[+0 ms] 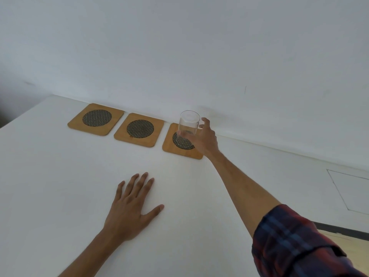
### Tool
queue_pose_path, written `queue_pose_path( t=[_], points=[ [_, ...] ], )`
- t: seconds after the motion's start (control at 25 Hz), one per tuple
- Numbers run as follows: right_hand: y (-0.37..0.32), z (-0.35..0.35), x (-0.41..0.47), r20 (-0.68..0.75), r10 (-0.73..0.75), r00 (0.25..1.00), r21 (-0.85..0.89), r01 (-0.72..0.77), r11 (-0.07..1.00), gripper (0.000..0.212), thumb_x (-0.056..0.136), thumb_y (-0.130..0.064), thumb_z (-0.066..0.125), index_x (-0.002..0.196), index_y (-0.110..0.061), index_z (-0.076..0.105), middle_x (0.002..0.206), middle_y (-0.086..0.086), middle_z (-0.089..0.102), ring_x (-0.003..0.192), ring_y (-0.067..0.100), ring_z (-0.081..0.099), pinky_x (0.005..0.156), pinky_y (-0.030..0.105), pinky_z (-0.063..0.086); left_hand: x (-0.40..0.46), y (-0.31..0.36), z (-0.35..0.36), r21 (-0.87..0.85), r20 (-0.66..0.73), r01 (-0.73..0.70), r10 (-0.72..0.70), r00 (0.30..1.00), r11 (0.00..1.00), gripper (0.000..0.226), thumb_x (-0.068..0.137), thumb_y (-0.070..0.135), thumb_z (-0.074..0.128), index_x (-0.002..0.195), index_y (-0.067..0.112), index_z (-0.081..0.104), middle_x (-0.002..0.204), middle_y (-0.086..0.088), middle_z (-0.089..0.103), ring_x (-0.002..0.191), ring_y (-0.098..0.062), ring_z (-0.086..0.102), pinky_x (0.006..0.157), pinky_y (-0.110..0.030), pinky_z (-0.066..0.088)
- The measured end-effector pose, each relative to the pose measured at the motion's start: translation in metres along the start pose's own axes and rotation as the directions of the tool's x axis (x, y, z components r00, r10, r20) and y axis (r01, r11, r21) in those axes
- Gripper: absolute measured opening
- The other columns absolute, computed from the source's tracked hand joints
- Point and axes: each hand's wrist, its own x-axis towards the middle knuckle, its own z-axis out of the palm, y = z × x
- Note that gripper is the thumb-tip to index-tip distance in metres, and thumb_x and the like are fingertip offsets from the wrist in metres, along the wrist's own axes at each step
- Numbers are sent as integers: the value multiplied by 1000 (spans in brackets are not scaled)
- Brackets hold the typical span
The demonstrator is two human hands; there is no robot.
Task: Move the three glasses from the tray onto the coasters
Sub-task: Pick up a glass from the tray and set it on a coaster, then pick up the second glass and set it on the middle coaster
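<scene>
Three square wooden coasters with dark mesh centres lie in a row along the wall at the back of the white table: the left coaster (95,119), the middle coaster (139,129) and the right coaster (170,145). A clear empty glass (189,122) is upright over the right coaster, and I cannot tell whether its base touches. My right hand (205,139) grips the glass from the right side. My left hand (130,206) rests flat on the table nearer to me, fingers spread, holding nothing. The tray and the other glasses are out of view.
A white wall (199,56) rises directly behind the coasters. The table's left edge (26,110) runs diagonally at the far left. At the right a white panel outline (351,190) and a dark strip (343,229) show beyond the table.
</scene>
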Motion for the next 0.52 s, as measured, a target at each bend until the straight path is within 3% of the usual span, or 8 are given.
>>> queue_pose_path(
  t=[0.08, 0.16, 0.28, 0.4, 0.52],
  points=[
    [4, -8, -14, -18, -7, 1000, 47, 8, 999, 102, 71, -64, 75, 150, -22, 27, 145, 4, 51, 134, 23, 48, 108, 46, 41, -1, 1, -1, 2, -2, -2, 2, 1000, 1000, 81, 84, 77, 20, 151, 31, 14, 161, 8, 8, 148, -12, -2, 119, -45, 2],
    [13, -20, -35, -58, -61, 996, 77, 66, 995, 87, 78, -64, 68, 146, -24, 34, 142, 1, 54, 131, 19, 50, 108, 46, 41, -1, 1, -1, 2, -7, -3, 3, 1000, 1000, 81, 84, 76, 21, 151, 30, 16, 161, 7, 10, 148, -13, 0, 119, -45, 3],
    [32, -41, -74, -93, -132, 987, 82, 140, 987, 66, 82, -58, 68, 136, -28, 45, 121, -5, 67, 112, 12, 63, 98, 46, 50, -4, 7, -3, 15, -11, 10, -10, 1000, 1000, 80, 85, 74, 23, 148, 25, 27, 160, 2, 20, 148, -18, 10, 119, -46, 9],
    [44, -70, -114, -80, -133, 988, 90, 140, 986, 46, 85, -44, 72, 125, -30, 56, 93, -7, 74, 90, 8, 71, 91, 43, 55, -12, 20, -6, 3, 3, 25, -25, 1000, 1000, 77, 87, 69, 21, 133, 15, 51, 147, -9, 47, 138, -28, 39, 112, -49, 32],
    [56, -99, -160, -71, -182, 981, 27, 184, 983, 24, 87, -39, 71, 107, -28, 67, 81, -8, 75, 77, 5, 71, 82, 37, 57, -29, 46, -7, -39, -23, 11, -12, 1000, 999, 65, 85, 59, 34, 120, 13, 62, 135, -9, 59, 129, -28, 50, 103, -46, 42]
  ],
)
